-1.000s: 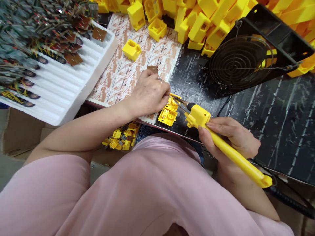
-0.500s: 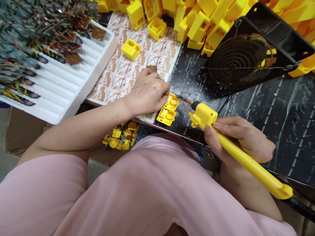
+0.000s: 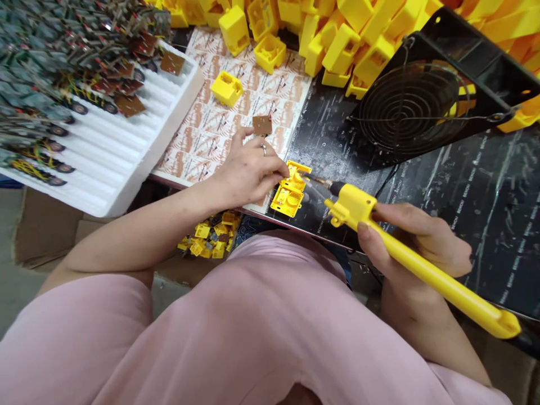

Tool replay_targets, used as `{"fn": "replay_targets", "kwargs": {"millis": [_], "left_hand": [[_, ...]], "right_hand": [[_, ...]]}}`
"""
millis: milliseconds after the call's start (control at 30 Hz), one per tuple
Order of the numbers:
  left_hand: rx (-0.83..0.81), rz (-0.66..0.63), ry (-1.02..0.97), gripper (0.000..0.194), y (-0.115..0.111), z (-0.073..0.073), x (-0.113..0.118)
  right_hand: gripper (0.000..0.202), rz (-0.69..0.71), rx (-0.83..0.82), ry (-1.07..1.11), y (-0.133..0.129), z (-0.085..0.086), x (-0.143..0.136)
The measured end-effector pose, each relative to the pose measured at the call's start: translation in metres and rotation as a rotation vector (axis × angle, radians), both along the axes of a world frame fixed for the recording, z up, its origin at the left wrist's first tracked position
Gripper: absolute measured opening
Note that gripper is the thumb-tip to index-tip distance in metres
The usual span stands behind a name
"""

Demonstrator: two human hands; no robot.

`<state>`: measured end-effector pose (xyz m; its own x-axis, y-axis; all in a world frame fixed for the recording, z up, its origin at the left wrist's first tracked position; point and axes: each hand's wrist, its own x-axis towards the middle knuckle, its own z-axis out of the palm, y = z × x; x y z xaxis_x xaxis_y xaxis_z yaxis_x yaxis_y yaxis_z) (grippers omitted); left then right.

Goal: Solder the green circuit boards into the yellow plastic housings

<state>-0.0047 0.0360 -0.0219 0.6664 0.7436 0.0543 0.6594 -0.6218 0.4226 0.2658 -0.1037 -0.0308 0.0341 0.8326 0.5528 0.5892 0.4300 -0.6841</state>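
In my right hand (image 3: 415, 236) is a yellow soldering iron (image 3: 422, 261) with a long handle, fingers and thumb wrapped around it. Its metal tip reaches left to the upper of two small open yellow plastic cases (image 3: 297, 175). Just below sits the other open yellow case (image 3: 287, 201), with a round grille of holes inside. My left hand (image 3: 253, 169), wearing a ring, has thumb and index finger pinched at the upper case's left edge; what lies between the fingertips is too small to tell. A brown circuit board (image 3: 262, 125) lies just beyond its knuckles.
A white foam tray (image 3: 139, 146) full of wired circuit boards is at left. Yellow housings (image 3: 343, 48) are heaped at the back, one housing (image 3: 226, 88) lying nearer. A black fan (image 3: 400, 112) stands at right. Below the table edge is a box of yellow parts (image 3: 211, 233).
My left hand has shifted slightly left, its index finger now stretched toward the upper case, uncovering the brown board. The soldering iron has moved slightly right and down; its tip now appears over the upper case.
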Motion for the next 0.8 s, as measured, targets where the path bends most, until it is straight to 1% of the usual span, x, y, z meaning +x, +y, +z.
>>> {"fn": "replay_targets", "kwargs": {"millis": [67,100,133,267,333,467,600,667,733,800], "left_hand": [[0.03,0.01,0.031,0.024,-0.001,-0.002,0.003],[0.043,0.015,0.047,0.023,-0.001,-0.002,0.005],[0.052,0.016,0.061,0.023,-0.001,-0.001,0.006],[0.053,-0.008,0.11,0.026,0.002,0.001,0.011],[0.057,-0.011,0.136,0.026,0.002,0.003,0.013],[0.069,-0.028,0.2,0.025,0.004,0.006,0.016],[0.059,-0.049,0.22,0.021,0.007,0.009,0.018],[0.053,-0.053,0.211,0.019,0.008,0.008,0.02],[0.045,-0.059,0.204,0.018,0.01,0.006,0.021],[0.038,-0.062,0.198,0.016,0.011,0.005,0.022]], "right_hand": [[0.043,0.061,0.115,0.02,0.003,0.001,0.0],[0.04,0.09,0.142,0.005,0.005,0.001,0.001],[0.039,0.101,0.147,-0.025,0.006,0.002,0.002],[0.042,0.038,0.064,-0.187,0.008,0.007,0.007],[0.038,0.08,0.081,-0.23,0.01,0.01,0.008],[0.022,0.202,0.143,-0.188,0.019,0.013,0.006],[0.021,0.237,0.147,-0.253,0.028,0.014,0.002],[0.019,0.246,0.164,-0.253,0.03,0.016,0.0],[0.02,0.287,0.165,-0.266,0.03,0.02,-0.001],[0.02,0.333,0.114,-0.286,0.028,0.024,-0.001]]}}
